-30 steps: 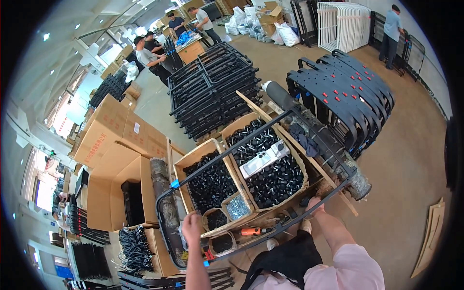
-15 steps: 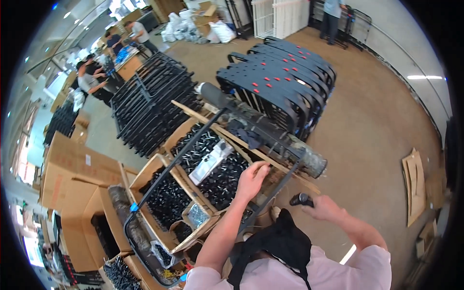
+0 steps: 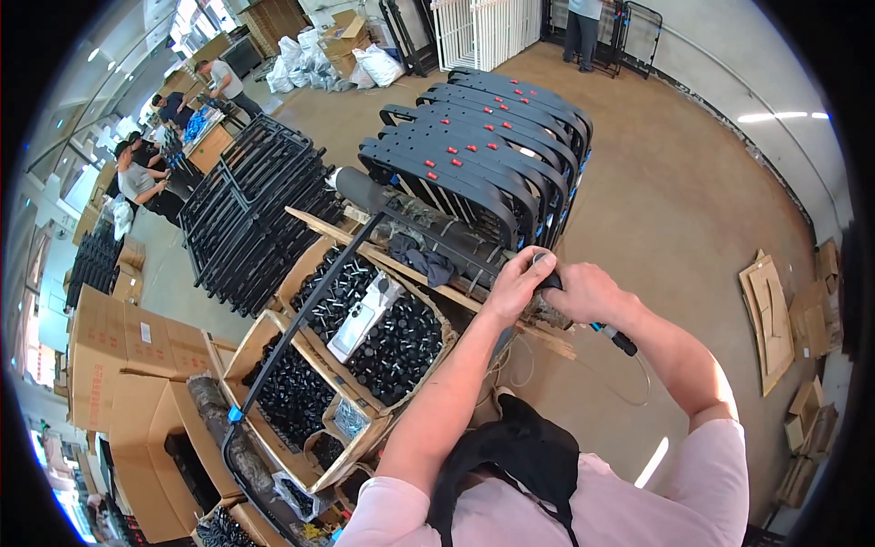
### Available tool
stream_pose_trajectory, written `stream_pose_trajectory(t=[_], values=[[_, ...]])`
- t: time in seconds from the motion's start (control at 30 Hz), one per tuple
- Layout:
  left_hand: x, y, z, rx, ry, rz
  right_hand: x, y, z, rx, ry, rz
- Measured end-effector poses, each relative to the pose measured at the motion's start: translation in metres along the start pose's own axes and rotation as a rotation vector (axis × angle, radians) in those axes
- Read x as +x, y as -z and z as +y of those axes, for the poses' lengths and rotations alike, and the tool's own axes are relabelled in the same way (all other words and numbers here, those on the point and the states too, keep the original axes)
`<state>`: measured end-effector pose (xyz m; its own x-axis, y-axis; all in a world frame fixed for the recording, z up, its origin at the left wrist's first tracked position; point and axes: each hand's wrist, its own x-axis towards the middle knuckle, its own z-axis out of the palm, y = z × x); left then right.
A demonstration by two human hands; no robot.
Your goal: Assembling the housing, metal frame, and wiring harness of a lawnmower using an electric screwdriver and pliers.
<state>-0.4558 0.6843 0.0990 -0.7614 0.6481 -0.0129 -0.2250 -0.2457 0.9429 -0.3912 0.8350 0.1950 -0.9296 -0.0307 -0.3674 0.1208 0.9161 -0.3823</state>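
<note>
A black, blue-banded tool (image 3: 622, 341) slants from the right hand (image 3: 588, 294).

We are seeing red print (image 3: 105, 339) on the side of a big cardboard carton (image 3: 98, 387) over on the left. The red marks are looking like lines of writing, but they are coming out too faint and small for us to read. We are also spotting a little white paper label (image 3: 146, 333) that is sticking to the same carton. It is standing taller than it is wide, and any writing on it is looking too tiny for us. So we are reading no sure words or numbers here.
</note>
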Motion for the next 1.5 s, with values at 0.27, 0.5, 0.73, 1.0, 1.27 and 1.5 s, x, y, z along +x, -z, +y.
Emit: stream_pose_trajectory(t=[0.27,0.5,0.73,1.0,1.27,1.5], values=[[0.002,0.002,-0.008,-0.048,-0.067,0.063,0.007,0.002,-0.001,-0.027,0.014,-0.026],[-0.002,0.001,-0.015,-0.046,-0.062,0.043,0.004,-0.001,0.002,-0.045,-0.001,-0.066],[-0.009,0.003,-0.019,-0.017,-0.096,0.054,-0.002,-0.005,-0.004,-0.022,-0.035,-0.047],[-0.01,0.006,-0.021,-0.02,-0.049,0.022,0.002,-0.019,-0.001,0.019,-0.03,0.008],[-0.006,0.017,-0.028,-0.029,-0.013,-0.003,0.016,-0.022,-0.011,0.155,-0.204,-0.212],[0.0,0.017,-0.022,-0.005,-0.057,-0.054,0.011,-0.019,-0.022,0.216,-0.27,-0.148]])
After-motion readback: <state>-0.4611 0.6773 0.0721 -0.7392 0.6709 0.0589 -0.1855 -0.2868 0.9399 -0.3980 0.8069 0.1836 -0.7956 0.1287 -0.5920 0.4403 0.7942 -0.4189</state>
